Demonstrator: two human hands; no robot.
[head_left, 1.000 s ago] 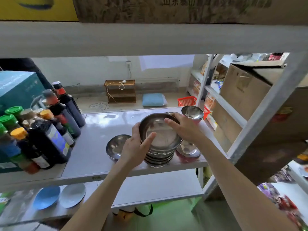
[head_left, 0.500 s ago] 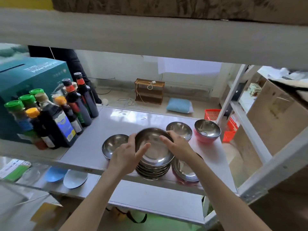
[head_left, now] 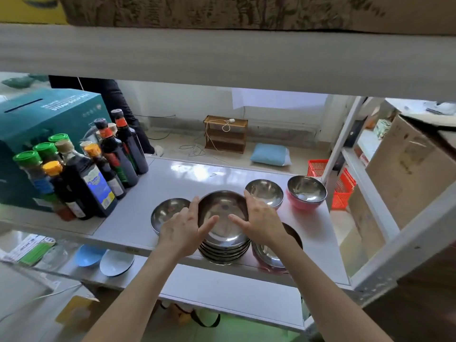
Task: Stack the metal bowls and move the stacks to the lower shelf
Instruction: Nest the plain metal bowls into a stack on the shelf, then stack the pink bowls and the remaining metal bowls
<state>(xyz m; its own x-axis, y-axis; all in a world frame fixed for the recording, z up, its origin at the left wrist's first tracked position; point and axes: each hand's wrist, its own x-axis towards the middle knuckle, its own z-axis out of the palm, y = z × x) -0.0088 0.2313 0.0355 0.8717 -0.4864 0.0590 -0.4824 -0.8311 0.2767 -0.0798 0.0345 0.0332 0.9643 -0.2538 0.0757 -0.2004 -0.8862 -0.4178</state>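
Both hands are on the same bowl. The left hand (head_left: 183,230) grasps the left rim of the top bowl (head_left: 223,215), fingers curled round the outside and thumb lying inside. The right hand (head_left: 261,223) grasps the opposite rim the same way. That bowl sits on a stack (head_left: 224,251) of metal bowls at the front edge of the middle shelf (head_left: 197,176).

Just left of the stack lies a single bowl (head_left: 166,212), touching the left hand's knuckles. Under the right wrist another bowl (head_left: 269,254) is partly hidden. Behind the right hand stands a small bowl (head_left: 264,192), and beside it a metal bowl (head_left: 307,190) set in a pink one (head_left: 304,206).

Dark bottles (head_left: 98,169) crowd the shelf's left end, in front of a teal box (head_left: 49,114). The lower shelf (head_left: 234,292) holds two blue plates (head_left: 117,264) at its left.
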